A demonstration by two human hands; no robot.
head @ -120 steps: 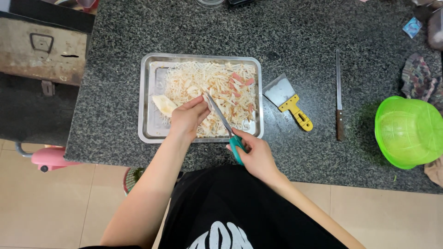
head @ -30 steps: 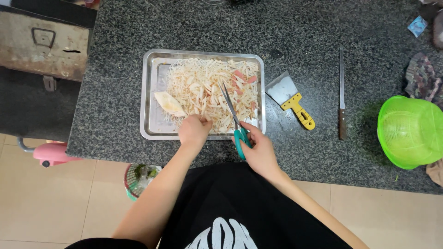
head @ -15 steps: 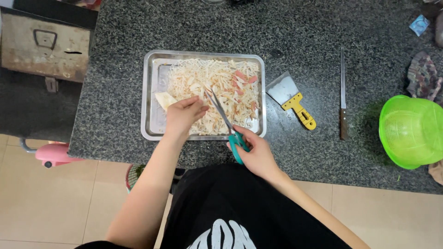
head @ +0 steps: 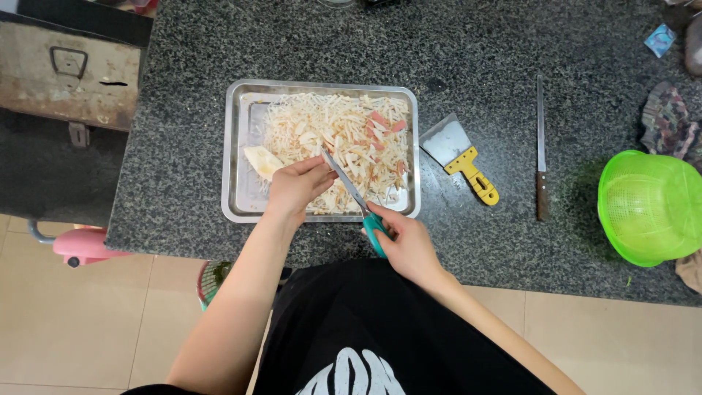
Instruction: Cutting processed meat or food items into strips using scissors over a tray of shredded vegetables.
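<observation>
A steel tray (head: 235, 157) lies on the dark granite counter (head: 183, 110) and holds a heap of pale shredded strips (head: 344, 135) with a few pink pieces. My left hand (head: 296, 186) reaches into the tray's near side and pinches some strips. My right hand (head: 406, 245) grips teal-handled scissors (head: 355, 197) at the tray's front edge; their blades point up-left over the strips, right beside my left fingers. A larger pale piece (head: 262, 161) rests at the tray's left.
Right of the tray lie a yellow-handled scraper (head: 464, 157) and a long knife (head: 540, 150). A green plastic strainer (head: 649, 206) sits at the right edge, with cloth (head: 664, 121) behind it. A metal box (head: 69, 73) stands at the left. A pink stool (head: 84, 245) is on the floor.
My left hand pulled back to the tray's front edge, then reached into the strips again. The scissors stayed over the tray's near side, their blades tilting slightly.
</observation>
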